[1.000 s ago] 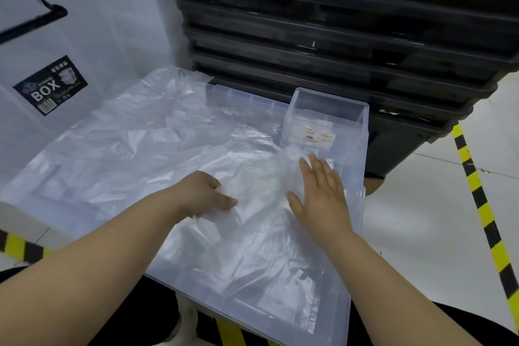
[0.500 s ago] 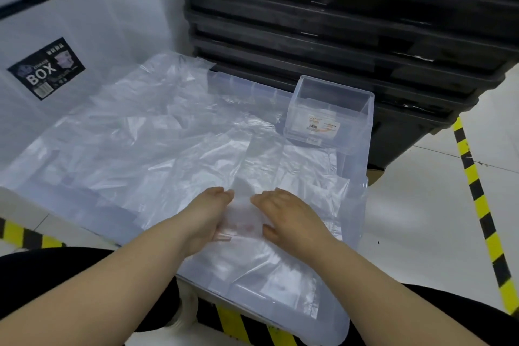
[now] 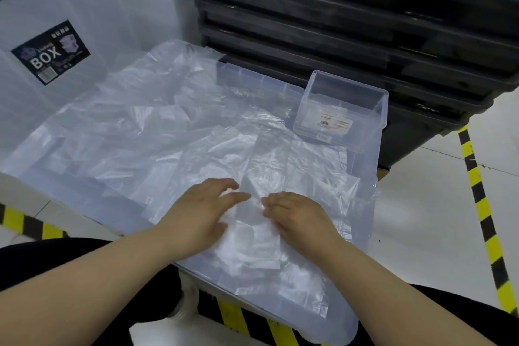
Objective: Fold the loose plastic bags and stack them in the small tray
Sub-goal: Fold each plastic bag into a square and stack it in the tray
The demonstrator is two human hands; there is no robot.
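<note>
The task looks near its start. The left hand (image 3: 200, 215) presses stretched fingers (image 3: 238, 196) on one plastic bag (image 3: 252, 236), which seems partly folded. The fingers of the right hand (image 3: 296, 213) bend onto it; whether they pinch, I cannot tell. Many loose bags (image 3: 126, 126) lie spread left of and beyond the fingers. The small tray (image 3: 351, 84), beyond them to the right, seems to hold no folded bags.

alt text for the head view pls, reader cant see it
A left hand and right hand, close together, touch a partly folded clear plastic bag atop loose bags. A small clear tray sits beyond on the right, before stacked black crates.
</note>
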